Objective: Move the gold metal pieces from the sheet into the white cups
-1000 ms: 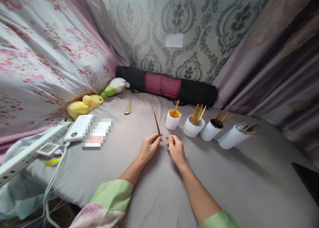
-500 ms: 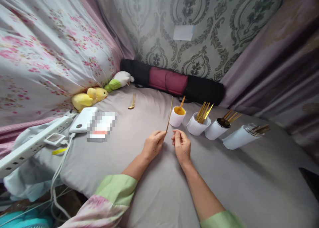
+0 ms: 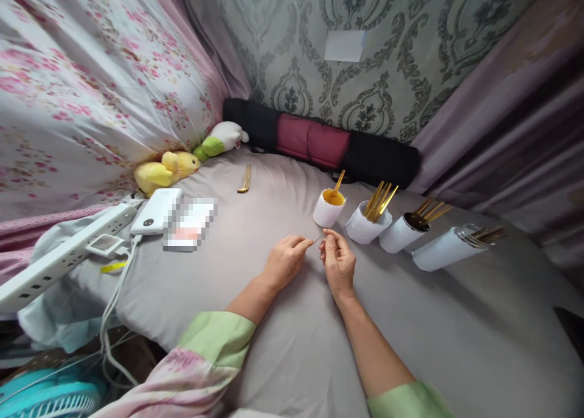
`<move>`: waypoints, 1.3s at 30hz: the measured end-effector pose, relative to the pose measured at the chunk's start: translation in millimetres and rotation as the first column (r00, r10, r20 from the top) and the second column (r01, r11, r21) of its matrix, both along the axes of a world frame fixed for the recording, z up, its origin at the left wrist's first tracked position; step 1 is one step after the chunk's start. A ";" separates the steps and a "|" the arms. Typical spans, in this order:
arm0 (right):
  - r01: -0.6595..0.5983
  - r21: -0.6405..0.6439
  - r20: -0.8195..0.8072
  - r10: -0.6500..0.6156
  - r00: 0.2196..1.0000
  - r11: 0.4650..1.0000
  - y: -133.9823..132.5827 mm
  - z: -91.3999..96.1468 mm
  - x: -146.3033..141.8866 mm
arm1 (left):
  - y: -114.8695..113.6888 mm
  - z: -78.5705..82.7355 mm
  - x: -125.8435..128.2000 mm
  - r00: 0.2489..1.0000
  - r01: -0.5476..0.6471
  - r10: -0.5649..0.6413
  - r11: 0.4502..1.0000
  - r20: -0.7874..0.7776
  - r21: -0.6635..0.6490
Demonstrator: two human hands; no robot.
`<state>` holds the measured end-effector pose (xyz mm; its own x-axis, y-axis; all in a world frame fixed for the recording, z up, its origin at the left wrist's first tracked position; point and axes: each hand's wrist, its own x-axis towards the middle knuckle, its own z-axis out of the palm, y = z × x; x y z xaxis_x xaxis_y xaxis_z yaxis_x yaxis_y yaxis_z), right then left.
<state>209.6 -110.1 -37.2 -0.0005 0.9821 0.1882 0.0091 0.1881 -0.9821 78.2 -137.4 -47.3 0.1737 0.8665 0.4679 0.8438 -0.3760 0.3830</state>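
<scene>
Between my two hands runs a thin golden-brown stick point(image 3: 317, 240), much foreshortened, so its shape is hard to read. My left hand point(image 3: 285, 261) pinches one end between thumb and fingers. At the other end are the curled, closed fingers of my right hand point(image 3: 338, 264), which appear to pinch the stick's tip. Just beyond the hands stands a white-wrapped cup point(image 3: 329, 212) with a yellow inside and a couple of orange-gold sticks. To its right, a wider white holder point(image 3: 365, 228) contains several gold sticks.
Further right, a white-wrapped cup point(image 3: 401, 235) with a dark inside and a tilted jar point(image 3: 440, 252) hold more sticks. Several gold bent-ended pieces point(image 3: 245, 179) lie at left. A power bank point(image 3: 157, 212), power strip point(image 3: 73, 250) and plush toys point(image 3: 166, 170) line the left side; a long bag point(image 3: 314, 141) lies behind.
The stick has tipped from nearly upright down toward my right hand, whose fingers now meet its end. The view has shifted slightly.
</scene>
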 end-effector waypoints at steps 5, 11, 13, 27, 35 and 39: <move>0.010 -0.009 0.010 -0.010 1.000 1.000 1.3 -1.5 -0.3 | 0.5 -1.3 -0.4 0.998 0.008 -0.010 1.000 -0.069 -0.028; 0.027 -0.021 0.021 -0.026 0.999 0.999 2.2 -2.3 -0.6 | 0.2 -1.4 -0.2 0.997 0.002 -0.007 0.998 -0.072 -0.062; 0.031 -0.024 0.028 -0.030 0.999 0.999 2.3 -2.4 -0.7 | -0.1 -0.8 -0.2 0.998 0.002 -0.006 0.998 -0.061 -0.069; 0.035 -0.044 0.042 -0.033 0.999 0.998 3.6 -2.6 -0.3 | 3.2 -6.5 1.8 0.958 0.057 -0.028 0.994 0.286 -0.093; 0.052 -0.050 0.055 -0.049 0.997 0.997 5.0 -5.4 1.4 | 3.7 0.8 5.9 0.870 0.062 0.046 0.978 0.490 -0.201; 0.065 -0.041 0.068 -0.063 0.996 0.997 5.3 -5.0 1.9 | 4.8 -3.3 7.6 0.807 0.091 0.080 0.962 0.586 -0.257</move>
